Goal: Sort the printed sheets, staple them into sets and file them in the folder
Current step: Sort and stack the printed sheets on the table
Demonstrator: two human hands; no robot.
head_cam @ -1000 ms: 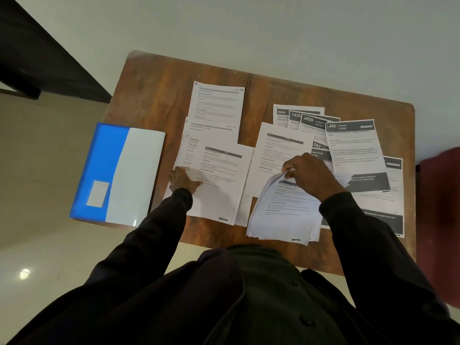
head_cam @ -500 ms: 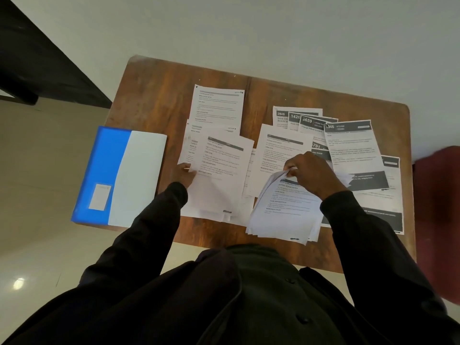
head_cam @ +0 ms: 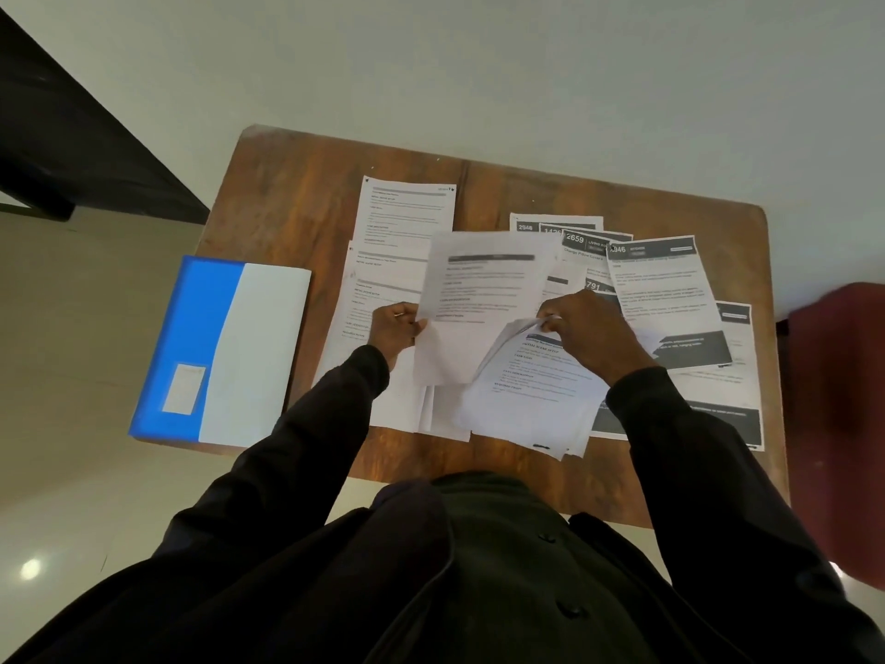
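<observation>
Now | left hand [head_cam: 395, 328] pinches lifted sheet [head_cam: 483, 299] by left edge, long axis pointing away | right hand [head_cam: 591, 328] grips stack [head_cam: 531, 404] corner, just right of sheet

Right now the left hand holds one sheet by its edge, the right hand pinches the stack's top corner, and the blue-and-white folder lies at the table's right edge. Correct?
No: the head view shows the folder at the left edge of the table. The rest holds: left hand holds one sheet by its edge, right hand pinches the stack at its top corner.
</observation>
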